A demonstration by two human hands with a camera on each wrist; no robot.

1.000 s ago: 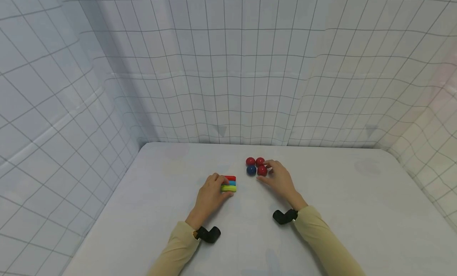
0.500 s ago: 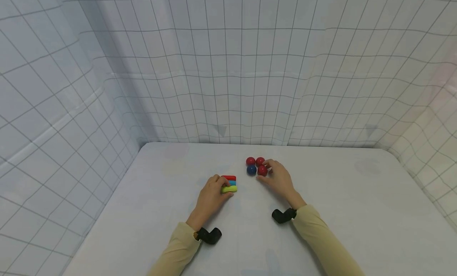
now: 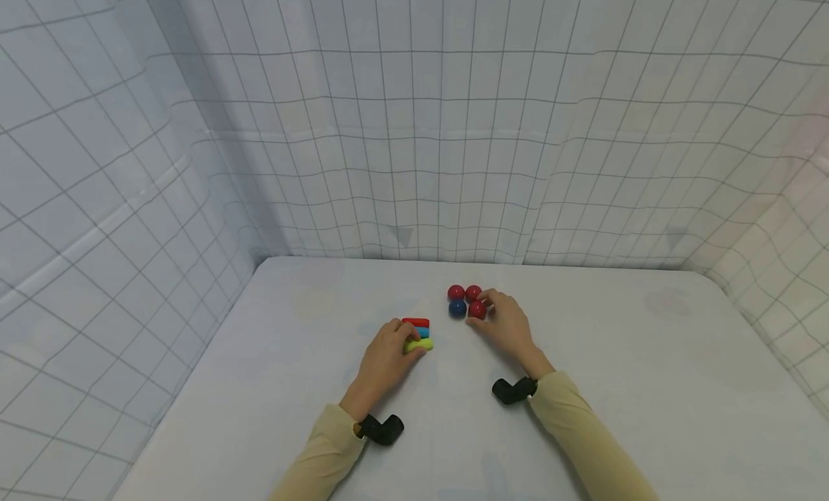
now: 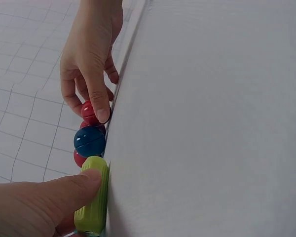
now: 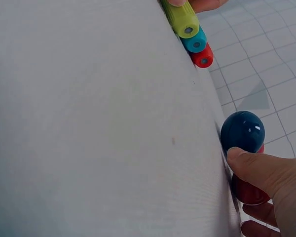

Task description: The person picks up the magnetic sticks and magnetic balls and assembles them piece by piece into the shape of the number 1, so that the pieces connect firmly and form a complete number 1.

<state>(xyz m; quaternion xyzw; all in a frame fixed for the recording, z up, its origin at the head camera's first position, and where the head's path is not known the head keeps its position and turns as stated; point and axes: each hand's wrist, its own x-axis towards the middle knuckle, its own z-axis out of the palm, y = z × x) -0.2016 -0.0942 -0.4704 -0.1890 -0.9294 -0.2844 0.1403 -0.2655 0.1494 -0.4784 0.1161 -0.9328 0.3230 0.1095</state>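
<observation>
My left hand point(image 3: 383, 355) pinches a yellow-green building rod point(image 3: 424, 344) between thumb and fingers; its ribbed side shows in the left wrist view. Beyond it lie a blue rod point(image 3: 424, 332) and a red rod point(image 3: 417, 322), side by side, partly covered by my fingers. Each rod has a metal disc in its end in the right wrist view. With curled thumb and fingers my right hand point(image 3: 510, 330) holds the near right red ball point(image 3: 477, 310). That ball belongs to a two-by-two cluster with a blue ball point(image 3: 457, 309) and two other red balls point(image 3: 456, 293).
A white table point(image 3: 635, 386) spreads under both hands. Gridded white curtains point(image 3: 414, 127) stand along its back and sides. Each wrist carries a black camera point(image 3: 383, 430) on a strap.
The yellow-green rod has shifted slightly toward me and right, opening a small gap from the blue rod. My left hand moved with it. My right hand stays at the red ball.
</observation>
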